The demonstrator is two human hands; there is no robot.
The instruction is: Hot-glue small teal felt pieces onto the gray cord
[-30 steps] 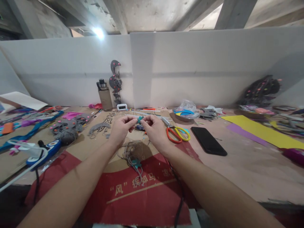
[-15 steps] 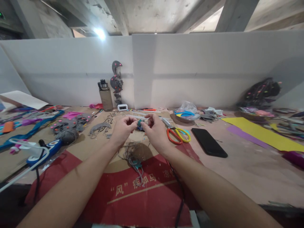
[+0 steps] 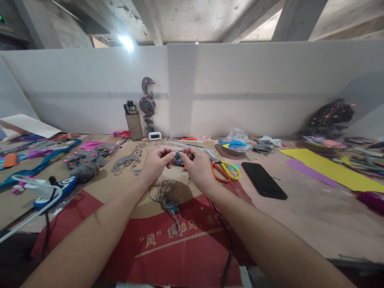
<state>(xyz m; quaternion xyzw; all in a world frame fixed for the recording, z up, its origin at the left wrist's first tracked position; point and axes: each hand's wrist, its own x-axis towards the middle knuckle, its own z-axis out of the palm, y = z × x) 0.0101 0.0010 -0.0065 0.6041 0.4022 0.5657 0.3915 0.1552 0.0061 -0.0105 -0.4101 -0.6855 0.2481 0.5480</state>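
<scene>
The small teal piece, left of the phone, is a dark blue-green; the phone is plain black. Just left of the phone, the scissors have one orange handle loop and one yellow. Right of the phone lie a bright yellow sheet and a purple sheet. Below and left of the phone, the cardboard is brown with a red band printed in white characters. Far left of the phone, grey cut-outs carry pink dots, near a blue strip. The water bottle is smoky brown with a black cap.
</scene>
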